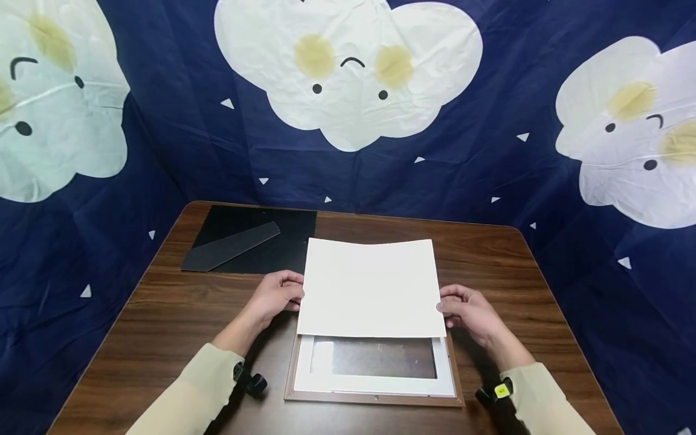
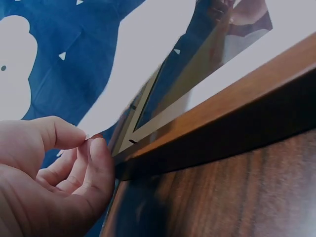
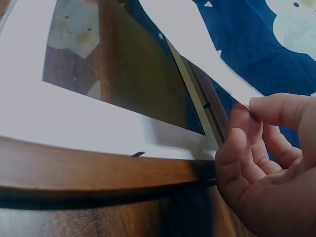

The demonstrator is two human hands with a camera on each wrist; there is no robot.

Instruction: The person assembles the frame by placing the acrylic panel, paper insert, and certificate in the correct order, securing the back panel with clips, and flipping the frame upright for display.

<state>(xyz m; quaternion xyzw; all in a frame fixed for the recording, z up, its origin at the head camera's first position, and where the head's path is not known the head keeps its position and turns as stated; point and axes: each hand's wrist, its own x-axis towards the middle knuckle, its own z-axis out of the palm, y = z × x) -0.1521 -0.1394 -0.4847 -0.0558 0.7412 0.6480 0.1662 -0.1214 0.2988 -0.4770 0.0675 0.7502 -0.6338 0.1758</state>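
A white sheet of paper (image 1: 372,290) is held over a wooden picture frame (image 1: 375,399), hiding the frame's far part. My left hand (image 1: 278,296) pinches the sheet's left edge between thumb and fingers. On the opposite edge, my right hand (image 1: 470,311) pinches it the same way. Both wrist views show the sheet (image 2: 143,54) bending and raised above the frame. Inside the frame lies a white mat (image 3: 98,116) around a clear, reflective pane (image 1: 375,357). Small dark tabs (image 3: 138,154) stick out along the frame's inner edge. Fingers of the left hand (image 2: 64,168) are close beside the frame's corner.
At the table's back left lies a black board (image 1: 293,241), with a dark grey stand piece (image 1: 234,246) on top of it. The wooden table (image 1: 163,320) is bordered by a blue cloth (image 1: 337,175) with printed clouds.
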